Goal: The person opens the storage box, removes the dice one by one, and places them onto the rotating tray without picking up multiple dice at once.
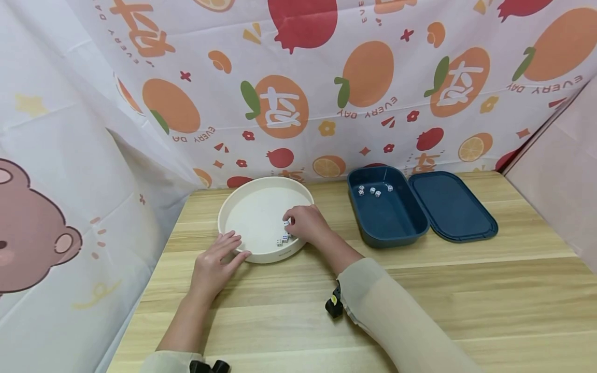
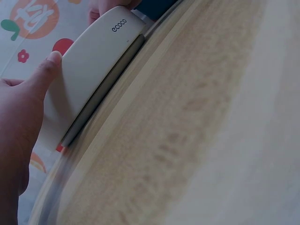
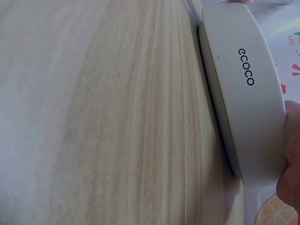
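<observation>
A round cream tray (image 1: 261,210) stands on the table, with several white dice (image 1: 280,242) lying in it near its front right side. My right hand (image 1: 308,224) reaches over the tray's right rim, its thumb and fingertips pinching a white die (image 1: 286,223) above the others. My left hand (image 1: 214,264) rests at the tray's front left rim with fingers loosely spread. In the left wrist view, the left thumb (image 2: 49,65) touches the tray's outer wall. The right wrist view shows the right hand (image 3: 291,154) beside that wall; its fingertips are hidden there.
Right of the tray stands a deep blue rectangular container (image 1: 389,212) with several white dice (image 1: 373,191) near its far end. Its flat blue lid (image 1: 454,207) lies against its right side. A fruit-printed cloth (image 1: 322,103) hangs behind the wooden table (image 1: 280,316).
</observation>
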Demonstrator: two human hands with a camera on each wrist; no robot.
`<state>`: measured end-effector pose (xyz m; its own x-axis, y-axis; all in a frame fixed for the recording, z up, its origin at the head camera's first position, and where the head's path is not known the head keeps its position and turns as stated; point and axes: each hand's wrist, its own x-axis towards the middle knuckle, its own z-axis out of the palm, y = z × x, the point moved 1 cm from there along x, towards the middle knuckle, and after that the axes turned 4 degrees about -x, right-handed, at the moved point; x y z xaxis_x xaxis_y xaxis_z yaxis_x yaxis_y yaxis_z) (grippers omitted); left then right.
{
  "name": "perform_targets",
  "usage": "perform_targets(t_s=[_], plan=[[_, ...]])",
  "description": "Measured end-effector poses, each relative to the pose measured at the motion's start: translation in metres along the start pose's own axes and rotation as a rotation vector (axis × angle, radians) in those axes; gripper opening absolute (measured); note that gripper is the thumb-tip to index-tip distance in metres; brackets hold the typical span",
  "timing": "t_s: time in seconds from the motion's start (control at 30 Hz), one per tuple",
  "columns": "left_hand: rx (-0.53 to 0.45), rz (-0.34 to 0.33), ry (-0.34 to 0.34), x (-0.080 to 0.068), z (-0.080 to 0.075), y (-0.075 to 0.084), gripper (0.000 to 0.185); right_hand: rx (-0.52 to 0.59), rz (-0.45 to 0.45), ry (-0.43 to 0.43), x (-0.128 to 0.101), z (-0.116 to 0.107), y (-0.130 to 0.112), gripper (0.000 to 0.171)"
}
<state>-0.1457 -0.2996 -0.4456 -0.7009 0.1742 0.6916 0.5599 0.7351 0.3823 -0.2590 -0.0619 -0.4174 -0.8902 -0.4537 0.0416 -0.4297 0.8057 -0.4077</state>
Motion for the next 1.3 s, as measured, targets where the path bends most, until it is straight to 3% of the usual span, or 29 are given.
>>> perform_targets(t_s=[0.83,1.3], plan=[[0.006,-0.034,-0.033,-0.0001,-0.0006,0.0002,0.039,-0.008,-0.007,-0.006,-0.0008,0.0012,0.0004,0.018],[-0.008,-0.006,-0.001,0.0007,0.0015,-0.0018,0.039,-0.023,0.003,-0.005,0.0007,0.0006,0.0002,0.018]])
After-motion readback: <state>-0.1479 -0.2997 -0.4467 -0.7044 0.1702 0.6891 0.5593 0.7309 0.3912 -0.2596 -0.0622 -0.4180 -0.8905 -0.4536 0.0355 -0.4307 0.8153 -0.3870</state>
